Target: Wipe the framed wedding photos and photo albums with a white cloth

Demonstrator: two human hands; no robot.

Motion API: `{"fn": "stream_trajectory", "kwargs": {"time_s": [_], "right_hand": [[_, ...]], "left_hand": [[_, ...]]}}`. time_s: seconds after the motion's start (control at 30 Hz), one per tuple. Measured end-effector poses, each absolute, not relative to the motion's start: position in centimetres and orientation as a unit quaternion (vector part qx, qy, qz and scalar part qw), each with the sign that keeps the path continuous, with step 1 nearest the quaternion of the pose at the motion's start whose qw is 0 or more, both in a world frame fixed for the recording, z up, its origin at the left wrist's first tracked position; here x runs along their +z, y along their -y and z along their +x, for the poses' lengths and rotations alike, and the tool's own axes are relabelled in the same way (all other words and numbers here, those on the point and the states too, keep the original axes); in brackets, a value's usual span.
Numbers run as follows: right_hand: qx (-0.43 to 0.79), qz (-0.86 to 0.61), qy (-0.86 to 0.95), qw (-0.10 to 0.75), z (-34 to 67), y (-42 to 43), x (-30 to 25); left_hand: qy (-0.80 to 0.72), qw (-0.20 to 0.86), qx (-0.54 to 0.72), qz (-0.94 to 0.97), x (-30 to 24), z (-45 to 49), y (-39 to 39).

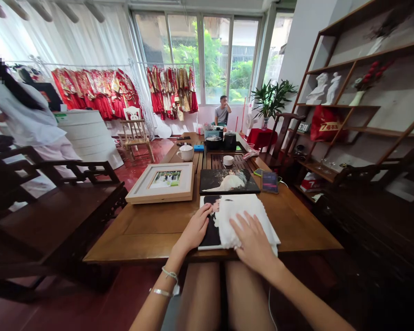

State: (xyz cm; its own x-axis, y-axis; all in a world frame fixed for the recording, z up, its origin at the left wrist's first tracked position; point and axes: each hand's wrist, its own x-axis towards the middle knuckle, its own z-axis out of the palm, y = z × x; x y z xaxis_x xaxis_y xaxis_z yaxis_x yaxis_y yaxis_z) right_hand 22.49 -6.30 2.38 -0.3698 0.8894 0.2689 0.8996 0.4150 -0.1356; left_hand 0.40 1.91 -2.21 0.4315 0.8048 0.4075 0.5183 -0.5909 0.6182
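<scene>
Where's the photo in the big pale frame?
In the head camera's view, the framed photo lies left of centre on the wooden table, just left of the dark picture and nearer than the white lidded pot.

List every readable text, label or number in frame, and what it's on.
"7号衣": red bag at right; any further characters unreadable.
"7": red-and-white package below it.
"3": small display block left of the bag; character beside it unclear.
Too small or blurred: phone screen, green label at left.
</scene>
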Motion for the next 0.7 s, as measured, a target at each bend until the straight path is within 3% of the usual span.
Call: {"fn": "stream_trajectory", "kwargs": {"time_s": [0.13, 0.23, 0.5, 0.7], "right_hand": [[0.035, -0.45, 0.876, 0.172, 22.3, 9.6, 2.8], [0.078, -0.433, 0.878, 0.191, 24.0, 7.2, 3.3], [0.073, -0.573, 0.799, 0.165, 28.4, -4.0, 4.4], [0.033, -0.598, 0.786, 0.153, 22.3, 0.2, 4.1]], "left_hand": [[-0.401, 0.208, 0.359, 0.817, -2.2, 0.4, -1.9], [-0.4, 0.215, 0.357, 0.816, -2.2, 0.3, -2.1], [-0.387, 0.217, 0.356, 0.822, -2.2, 0.2, -2.1], [-0.385, 0.216, 0.369, 0.818, -2.5, 0.2, -2.2]]}}
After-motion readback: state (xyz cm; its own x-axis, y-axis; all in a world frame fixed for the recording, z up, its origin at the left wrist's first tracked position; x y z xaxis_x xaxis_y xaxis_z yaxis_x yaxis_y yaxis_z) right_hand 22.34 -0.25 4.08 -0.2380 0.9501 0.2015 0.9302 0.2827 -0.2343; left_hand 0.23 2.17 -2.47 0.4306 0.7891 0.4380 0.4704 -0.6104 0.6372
